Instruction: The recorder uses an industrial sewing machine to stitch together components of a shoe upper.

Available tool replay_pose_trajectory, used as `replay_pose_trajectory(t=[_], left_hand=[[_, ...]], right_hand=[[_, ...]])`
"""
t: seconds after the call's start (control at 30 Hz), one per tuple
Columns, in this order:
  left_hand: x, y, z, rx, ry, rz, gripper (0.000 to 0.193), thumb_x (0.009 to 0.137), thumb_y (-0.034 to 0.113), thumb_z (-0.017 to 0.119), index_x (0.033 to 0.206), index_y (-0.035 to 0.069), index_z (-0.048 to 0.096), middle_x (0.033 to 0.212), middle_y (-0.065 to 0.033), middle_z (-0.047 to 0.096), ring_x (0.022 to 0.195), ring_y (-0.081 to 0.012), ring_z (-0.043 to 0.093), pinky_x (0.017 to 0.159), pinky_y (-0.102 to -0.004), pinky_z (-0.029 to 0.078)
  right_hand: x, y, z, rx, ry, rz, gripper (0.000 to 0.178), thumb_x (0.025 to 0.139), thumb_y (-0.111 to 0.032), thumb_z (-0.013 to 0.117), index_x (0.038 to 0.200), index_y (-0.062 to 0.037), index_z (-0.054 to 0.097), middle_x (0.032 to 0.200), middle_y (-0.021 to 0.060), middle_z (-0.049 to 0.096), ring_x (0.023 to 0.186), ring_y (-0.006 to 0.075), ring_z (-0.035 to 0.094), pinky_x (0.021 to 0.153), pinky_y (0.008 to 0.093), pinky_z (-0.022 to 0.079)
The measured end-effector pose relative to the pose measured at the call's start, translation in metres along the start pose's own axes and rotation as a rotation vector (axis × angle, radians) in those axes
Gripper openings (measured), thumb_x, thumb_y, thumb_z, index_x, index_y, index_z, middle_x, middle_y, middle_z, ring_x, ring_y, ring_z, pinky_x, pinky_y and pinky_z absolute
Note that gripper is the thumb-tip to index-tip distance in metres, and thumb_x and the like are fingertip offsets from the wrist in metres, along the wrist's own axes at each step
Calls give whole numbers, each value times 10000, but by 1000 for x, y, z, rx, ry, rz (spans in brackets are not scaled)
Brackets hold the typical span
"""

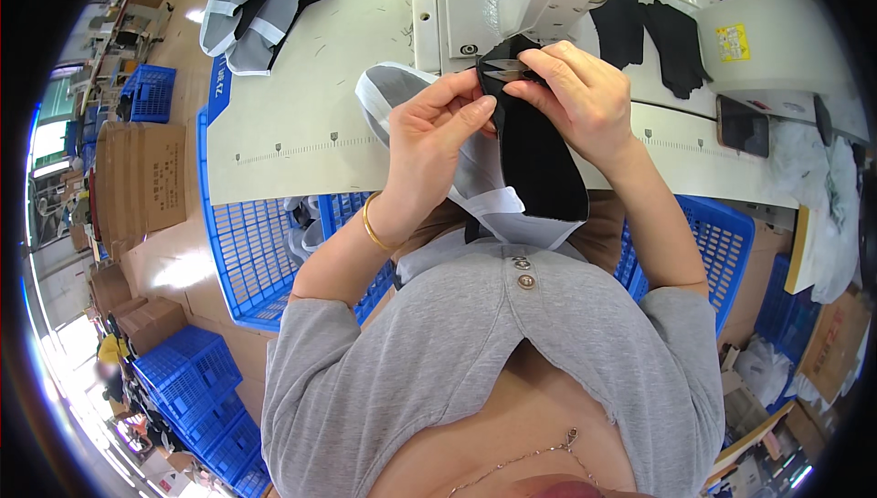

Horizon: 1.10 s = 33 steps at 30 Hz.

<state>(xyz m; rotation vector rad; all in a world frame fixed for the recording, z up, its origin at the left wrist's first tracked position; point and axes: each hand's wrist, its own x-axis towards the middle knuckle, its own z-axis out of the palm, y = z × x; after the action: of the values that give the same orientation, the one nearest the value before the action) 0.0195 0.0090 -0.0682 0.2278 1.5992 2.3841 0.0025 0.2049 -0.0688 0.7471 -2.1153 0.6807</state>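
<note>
My left hand [431,132] pinches the edge of a sewn fabric piece [541,155], black on one face, with grey panels and white strips. The piece hangs over the table's front edge onto my lap. In my right hand [586,100] is a pair of thread snips [502,67], its metal blades pointing left at the fabric edge beside my left fingertips. My right fingers cover most of its handle. Both hands are just in front of the sewing machine head [574,0]. Whether the blades touch a thread is too small to tell.
Another grey, white and black fabric piece [265,9] lies at the table's far left. Black fabric pieces [671,46] lie right of the machine, near a phone [742,123]. Blue baskets [239,260] stand below the table edge. Thread scraps dot the tabletop [301,100].
</note>
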Motion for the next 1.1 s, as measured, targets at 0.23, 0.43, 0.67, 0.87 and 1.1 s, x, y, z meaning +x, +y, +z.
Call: replay_pose_trajectory(t=[0.23,0.43,0.67,0.87,1.1], left_hand=[[1,-1,3,-4,13,-28,252,899,-8,637,1148,-45,647,935,-50,649,749,-95,604,686,-243,531],[0,-2,-2,6,-34,-48,311,904,-3,633,1211,-51,615,1004,-72,652,838,-110,597,752,-249,505],[2,1,3,8,12,-30,239,902,-4,632,1137,-38,656,924,-36,635,753,-90,590,686,-233,517],[1,3,4,51,29,-7,236,912,9,624,1141,-38,655,940,-35,643,754,-86,584,689,-233,509],[1,3,3,14,16,-43,232,912,24,631,1134,-40,659,939,-35,648,750,-83,584,682,-230,502]], right_hand=[[-1,2,-1,5,-28,1,315,731,-248,794,919,-52,635,765,42,600,632,196,619,522,299,495],[1,0,-1,-6,-28,2,314,724,-251,798,902,-53,631,768,37,603,629,193,618,522,295,494],[3,-6,-9,149,-30,212,297,739,-243,803,902,-54,642,756,43,597,592,195,602,513,286,486],[2,-3,-7,128,-66,223,303,747,-251,802,908,-58,633,757,37,598,590,193,604,510,287,481],[2,0,-3,28,-51,73,316,736,-264,798,916,-73,623,771,28,601,601,188,605,517,295,484]])
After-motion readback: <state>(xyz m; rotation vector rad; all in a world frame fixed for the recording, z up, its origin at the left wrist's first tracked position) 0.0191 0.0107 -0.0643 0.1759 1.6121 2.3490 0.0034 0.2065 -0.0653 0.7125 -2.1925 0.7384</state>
